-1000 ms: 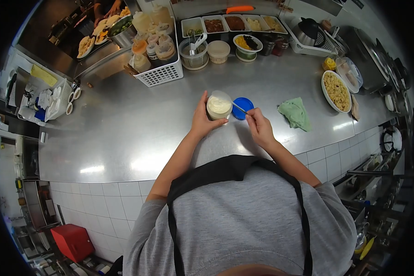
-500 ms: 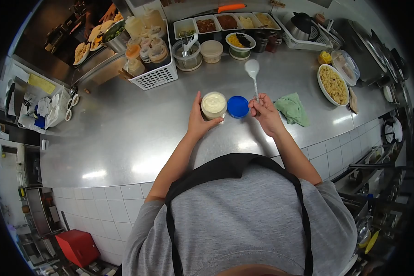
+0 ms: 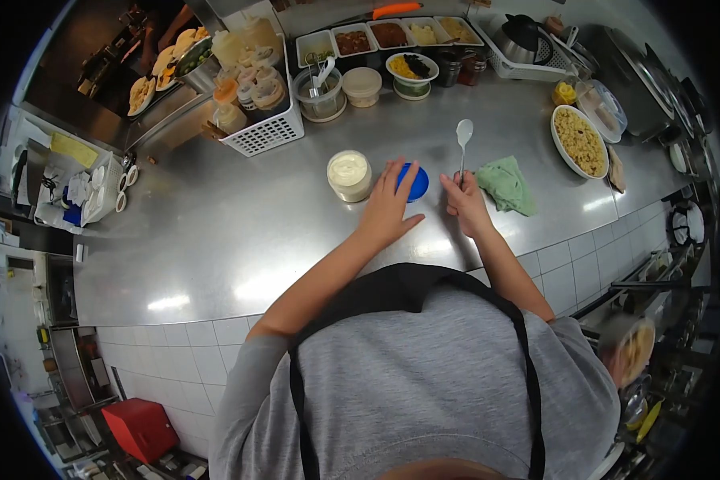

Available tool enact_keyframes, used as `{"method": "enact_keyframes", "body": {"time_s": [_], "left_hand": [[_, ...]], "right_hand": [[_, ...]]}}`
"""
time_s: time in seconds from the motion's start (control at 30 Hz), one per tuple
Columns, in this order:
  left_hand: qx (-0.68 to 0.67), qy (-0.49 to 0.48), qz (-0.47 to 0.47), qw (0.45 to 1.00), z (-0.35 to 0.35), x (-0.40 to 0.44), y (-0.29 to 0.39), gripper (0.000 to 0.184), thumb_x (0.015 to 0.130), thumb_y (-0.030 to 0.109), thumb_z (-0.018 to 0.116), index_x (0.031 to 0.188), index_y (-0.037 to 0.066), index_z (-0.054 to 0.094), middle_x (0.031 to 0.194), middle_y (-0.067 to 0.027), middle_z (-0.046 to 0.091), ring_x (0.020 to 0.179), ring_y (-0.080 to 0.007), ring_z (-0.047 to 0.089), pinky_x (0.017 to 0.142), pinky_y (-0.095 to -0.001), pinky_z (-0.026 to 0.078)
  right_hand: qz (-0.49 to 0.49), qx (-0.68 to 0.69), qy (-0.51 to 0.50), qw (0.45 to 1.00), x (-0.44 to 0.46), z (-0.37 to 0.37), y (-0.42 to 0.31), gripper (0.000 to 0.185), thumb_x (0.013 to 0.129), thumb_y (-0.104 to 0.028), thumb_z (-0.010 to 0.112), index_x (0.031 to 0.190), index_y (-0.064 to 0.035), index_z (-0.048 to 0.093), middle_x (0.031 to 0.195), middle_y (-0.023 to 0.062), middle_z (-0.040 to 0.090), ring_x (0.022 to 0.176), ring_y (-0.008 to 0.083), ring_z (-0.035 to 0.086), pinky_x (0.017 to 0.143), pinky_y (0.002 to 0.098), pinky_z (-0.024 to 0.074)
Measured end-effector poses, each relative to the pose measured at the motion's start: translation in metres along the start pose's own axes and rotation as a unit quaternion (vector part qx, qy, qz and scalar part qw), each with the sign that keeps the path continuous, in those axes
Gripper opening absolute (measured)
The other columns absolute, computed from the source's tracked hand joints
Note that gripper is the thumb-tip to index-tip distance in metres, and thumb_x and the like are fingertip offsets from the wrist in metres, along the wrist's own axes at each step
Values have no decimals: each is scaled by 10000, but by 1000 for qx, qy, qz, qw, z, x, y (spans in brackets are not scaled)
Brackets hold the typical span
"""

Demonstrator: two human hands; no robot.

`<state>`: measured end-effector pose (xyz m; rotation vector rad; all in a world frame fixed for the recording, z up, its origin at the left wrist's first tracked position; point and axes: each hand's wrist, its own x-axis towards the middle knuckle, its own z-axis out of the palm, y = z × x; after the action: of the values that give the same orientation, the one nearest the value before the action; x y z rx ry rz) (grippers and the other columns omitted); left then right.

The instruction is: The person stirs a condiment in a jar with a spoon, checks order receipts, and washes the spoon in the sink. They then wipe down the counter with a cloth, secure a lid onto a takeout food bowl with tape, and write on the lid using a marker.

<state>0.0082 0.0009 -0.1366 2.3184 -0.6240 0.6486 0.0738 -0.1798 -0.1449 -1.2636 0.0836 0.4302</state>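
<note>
- The open tub point(image 3: 350, 174) stands upright just above the picture's middle, pale cream inside; a level, untilted tub is best for its contents.
- The blue lid point(image 3: 414, 186) lies just right of it; a grip on its rim probably serves better than a press on its top.
- The left hand point(image 3: 386, 212) reaches over the lid, fingers spread wide; I cannot tell whether they touch it. Closing them evenly round the edge should hold it steady.
- The right hand point(image 3: 468, 210) pinches the handle of the spoon point(image 3: 465, 132), bowl pointing up the frame; holding it away from the green cloth point(image 3: 506, 188) beside that hand avoids smears.
- Farther out, a white basket point(image 3: 268, 136) of bottles sits upper left.
</note>
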Motion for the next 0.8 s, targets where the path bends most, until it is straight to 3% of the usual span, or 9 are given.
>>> {"method": "enact_keyframes", "body": {"time_s": [0.07, 0.2, 0.27, 0.37, 0.4, 0.47, 0.5, 0.57, 0.8], "left_hand": [[105, -99, -174, 974, 25, 15, -12, 1048, 591, 191, 777, 1379, 32, 104, 1148, -234, 434, 1064, -393, 437, 911, -438, 381], [29, -100, -187, 977, 25, 24, -10, 1094, 614, 196, 775, 1386, 27, 20, 1163, -236, 415, 1064, -364, 454, 910, -414, 384], [-270, 8, -264, 926, 19, 21, 3, 1045, 701, 236, 738, 1373, 8, -30, 1157, -194, 416, 1088, -280, 439, 930, -367, 363], [-397, 82, -306, 861, 23, 14, 9, 1023, 721, 235, 735, 1368, 10, -24, 1172, -177, 393, 1053, -238, 447, 901, -364, 379], [-395, 84, -307, 861, 17, 16, 15, 1023, 721, 235, 735, 1368, 10, -24, 1172, -177, 393, 1053, -238, 447, 901, -364, 379], [-533, 114, -391, 742, -3, 25, 36, 864, 824, 266, 626, 1377, 84, -13, 1197, -124, 382, 1094, -197, 419, 932, -362, 347], [-532, 118, -391, 742, -7, 26, 39, 864, 824, 266, 626, 1377, 84, -13, 1197, -124, 382, 1094, -197, 419, 932, -362, 347], [-629, 120, -405, 652, -12, 26, 42, 805, 856, 269, 582, 1383, 130, -10, 1222, -103, 352, 1081, -172, 416, 942, -348, 334], [-636, 146, -436, 619, -27, 19, 43, 802, 846, 232, 599, 1376, 125, 6, 1257, -124, 300, 1127, -196, 371, 964, -358, 311]], "right_hand": [[1, -14, 2, 1000, -2, 4, -1, 356, 781, -229, 682, 800, -155, 334, 649, -56, 381, 438, 11, 266, 384, 189, 198], [15, 14, -23, 1000, -5, 1, -10, 364, 782, -235, 684, 806, -154, 330, 721, -27, 497, 425, 6, 277, 363, 183, 194], [-2, 46, -49, 998, -3, -1, -15, 353, 784, -217, 680, 814, -150, 335, 898, 31, 569, 453, -2, 310, 365, 170, 213], [-66, 49, -130, 988, -11, 9, -33, 345, 768, -147, 681, 827, -140, 342, 1169, 112, 503, 537, -9, 388, 385, 149, 253], [-65, 49, -132, 988, -13, 12, -34, 345, 768, -147, 681, 827, -140, 342, 1169, 112, 503, 537, -9, 388, 385, 149, 253], [-60, 12, -164, 985, -15, 21, -33, 375, 746, -114, 695, 823, -135, 329, 1162, 108, 505, 535, -11, 390, 401, 144, 263], [-65, 10, -171, 983, -18, 26, -30, 435, 704, -103, 731, 814, -129, 311, 1159, 100, 501, 521, -12, 339, 426, 135, 271], [-80, -15, -168, 982, -19, 34, -27, 460, 685, -108, 748, 812, -128, 306, 1150, 97, 503, 516, -10, 310, 435, 134, 275], [-126, -123, -144, 974, -19, 54, -33, 521, 608, -154, 795, 795, -111, 311, 1047, 74, 526, 515, 4, 278, 450, 157, 298]]}}
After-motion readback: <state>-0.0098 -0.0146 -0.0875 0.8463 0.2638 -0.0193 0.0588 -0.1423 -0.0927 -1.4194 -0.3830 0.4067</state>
